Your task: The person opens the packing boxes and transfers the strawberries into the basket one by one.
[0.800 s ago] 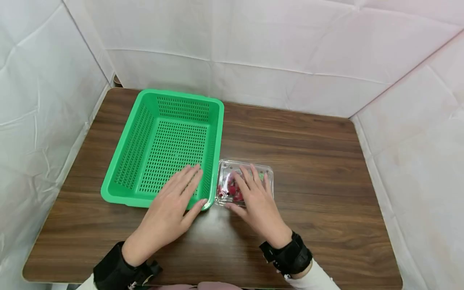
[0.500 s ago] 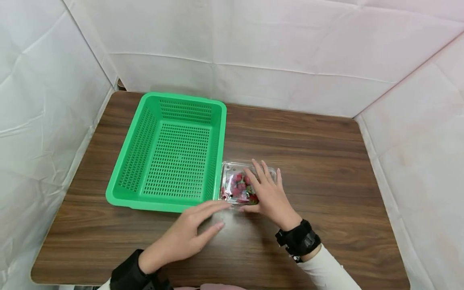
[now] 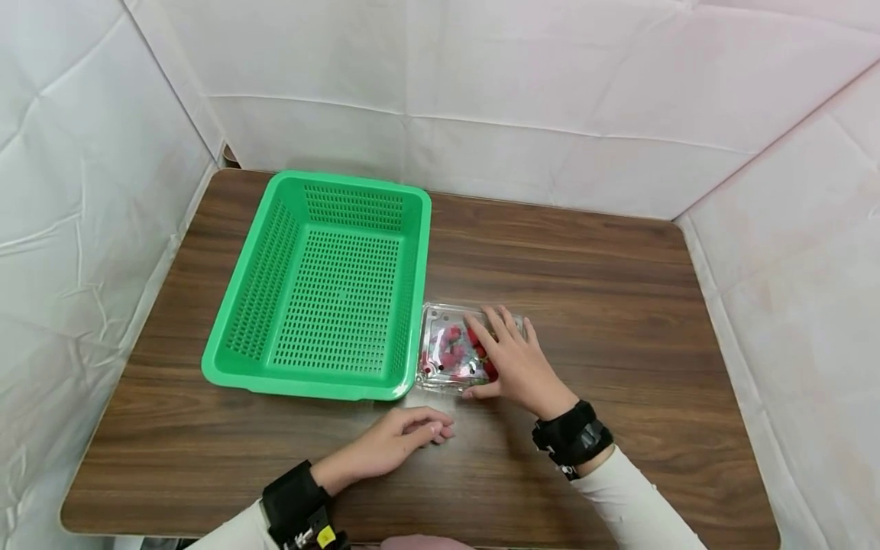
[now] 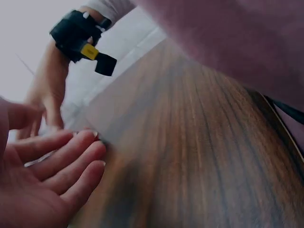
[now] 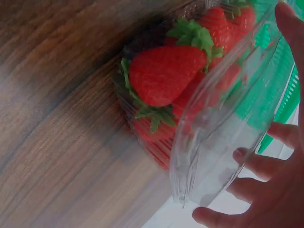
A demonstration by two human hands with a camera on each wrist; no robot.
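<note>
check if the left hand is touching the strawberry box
Apart. The head view shows the left hand resting on the table, with bare wood between it and the strawberry box.

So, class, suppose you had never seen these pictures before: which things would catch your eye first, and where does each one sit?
The bright green basket stands out first, on the left half of the wooden table, with nothing inside it. Right against its near right corner sits a clear plastic box of red strawberries, with the right hand laid flat on its lid. The left hand rests on the table in front of the basket, fingers loosely curled, holding nothing.
</note>
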